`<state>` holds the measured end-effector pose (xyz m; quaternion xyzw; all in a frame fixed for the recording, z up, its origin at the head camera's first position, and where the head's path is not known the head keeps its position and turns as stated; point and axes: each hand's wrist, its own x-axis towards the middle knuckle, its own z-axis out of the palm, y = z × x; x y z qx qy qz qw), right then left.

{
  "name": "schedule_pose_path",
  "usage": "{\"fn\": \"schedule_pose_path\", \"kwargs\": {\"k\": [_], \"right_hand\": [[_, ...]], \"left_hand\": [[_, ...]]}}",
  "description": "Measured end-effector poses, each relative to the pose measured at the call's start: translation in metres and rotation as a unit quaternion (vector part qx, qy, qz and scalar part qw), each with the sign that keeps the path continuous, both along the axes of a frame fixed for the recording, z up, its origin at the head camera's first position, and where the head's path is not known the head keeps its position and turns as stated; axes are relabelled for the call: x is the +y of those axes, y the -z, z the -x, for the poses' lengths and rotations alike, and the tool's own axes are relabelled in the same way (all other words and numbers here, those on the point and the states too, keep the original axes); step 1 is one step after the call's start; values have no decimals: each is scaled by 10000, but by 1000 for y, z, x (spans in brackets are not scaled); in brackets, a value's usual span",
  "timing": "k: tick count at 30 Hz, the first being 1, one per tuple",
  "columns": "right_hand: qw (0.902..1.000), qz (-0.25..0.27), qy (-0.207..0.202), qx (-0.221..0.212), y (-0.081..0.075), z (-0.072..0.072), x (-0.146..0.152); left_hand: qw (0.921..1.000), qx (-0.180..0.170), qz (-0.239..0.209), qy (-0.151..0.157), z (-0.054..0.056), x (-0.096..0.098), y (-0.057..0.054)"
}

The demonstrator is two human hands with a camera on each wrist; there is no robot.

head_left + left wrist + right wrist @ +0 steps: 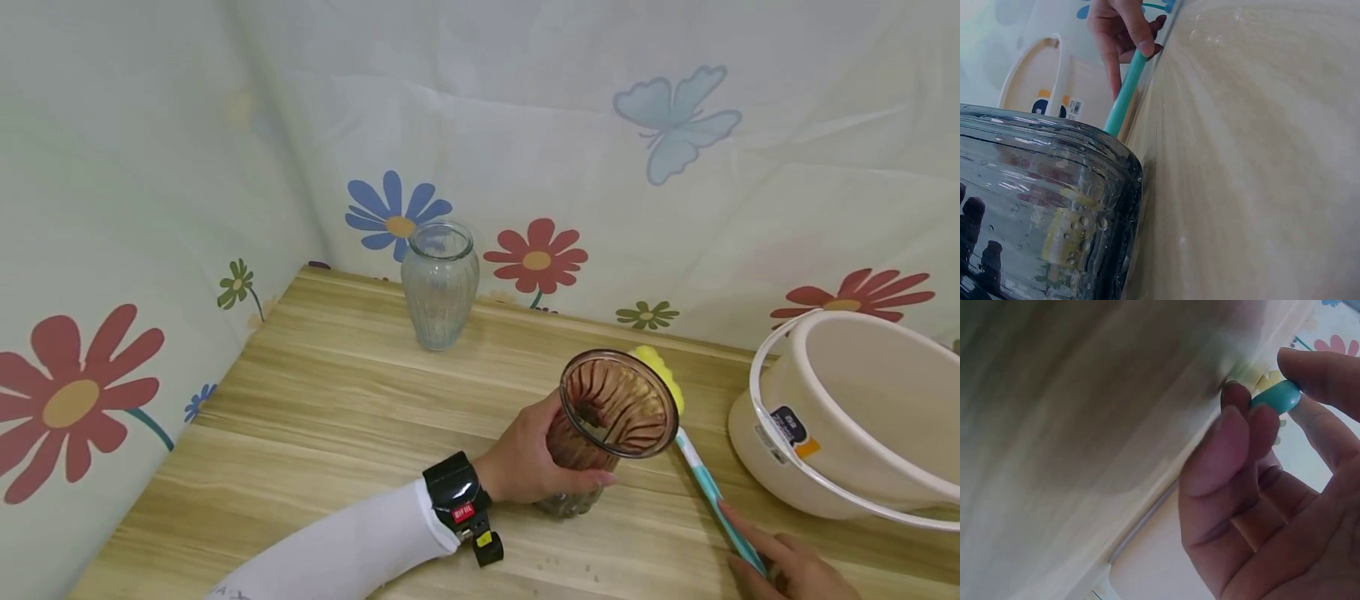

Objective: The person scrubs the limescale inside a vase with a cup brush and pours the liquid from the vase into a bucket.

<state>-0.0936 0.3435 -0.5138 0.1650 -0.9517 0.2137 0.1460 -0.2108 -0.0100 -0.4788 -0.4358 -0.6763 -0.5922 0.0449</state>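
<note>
In the head view my left hand [521, 457] grips a brown ribbed glass vase [626, 404] around its side, with the flared mouth facing up and tilted to the right. Water drops cling to the glass vase [1079, 231] in the left wrist view. My right hand [798, 571] pinches the end of a sponge brush [708, 487] with a teal and white handle. Its yellow sponge head [662, 375] is behind the vase's rim, partly hidden by it. The right wrist view shows the teal handle end [1280, 397] between thumb and fingers.
A clear bluish glass vase [440, 292] stands upright toward the back of the wooden table [322, 400]. At the right is a cream bucket [753, 442] with a white handle. A flower-printed curtain [525, 108] borders the table's back and left. Small drops lie near the front.
</note>
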Motion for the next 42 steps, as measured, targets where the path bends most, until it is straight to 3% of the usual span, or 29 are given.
{"fn": "schedule_pose_path", "kwargs": {"k": [3,9,17,29,37,40,42], "right_hand": [[9999,-124,56,61,0,0,1],[9981,-423,379,-244,-2,-2,2],[9964,-598,276,-527,0,0,9],[9974,-708,-163,18,7,6,16],[9939,-531,-164,951,8,10,11],[9957,-595,221,670,5,7,6],[9959,-669,565,243,0,4,3]], "left_hand": [[10000,30,-3,-17,0,1,0],[10000,30,-12,-7,0,1,1],[10000,38,7,10,1,1,2],[10000,-45,39,46,0,0,1],[10000,-20,-17,94,1,0,2],[9999,-65,11,101,0,0,2],[9999,-93,27,115,0,0,2]]}}
